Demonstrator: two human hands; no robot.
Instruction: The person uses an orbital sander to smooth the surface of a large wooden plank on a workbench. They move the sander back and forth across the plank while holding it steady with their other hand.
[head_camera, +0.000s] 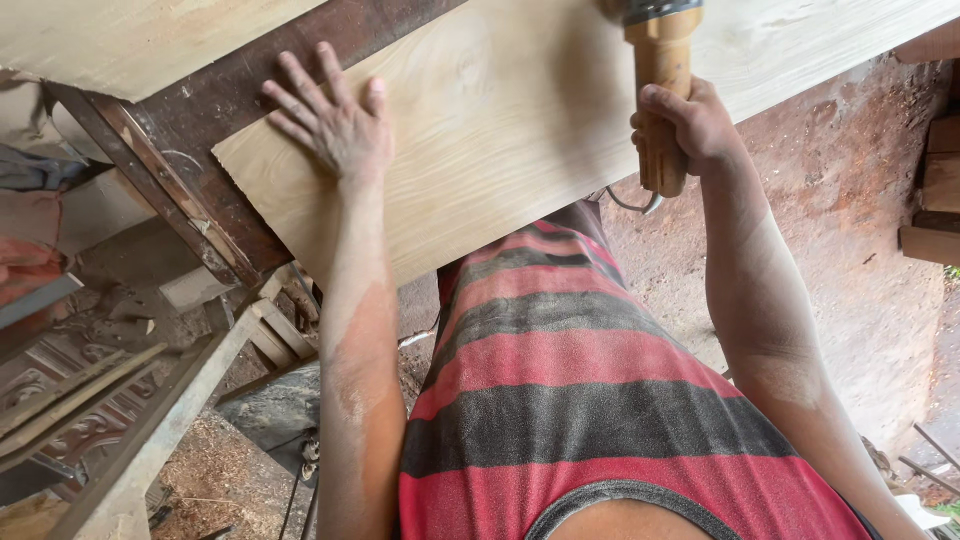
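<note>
Fingers of left hand (335, 125) spread flat on pale wooden board (500, 130) near its corner; right hand (690, 125) fingers wrapped around tool's wooden handle (662, 110).

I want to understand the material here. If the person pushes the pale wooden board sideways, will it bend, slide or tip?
The pale wooden board looks stiff, so it would likely not bend. Its sanded face seems smooth, so it may slide on the dark frame. The left hand pressed flat on it probably steadies it; the overhanging end might tip otherwise.
</note>
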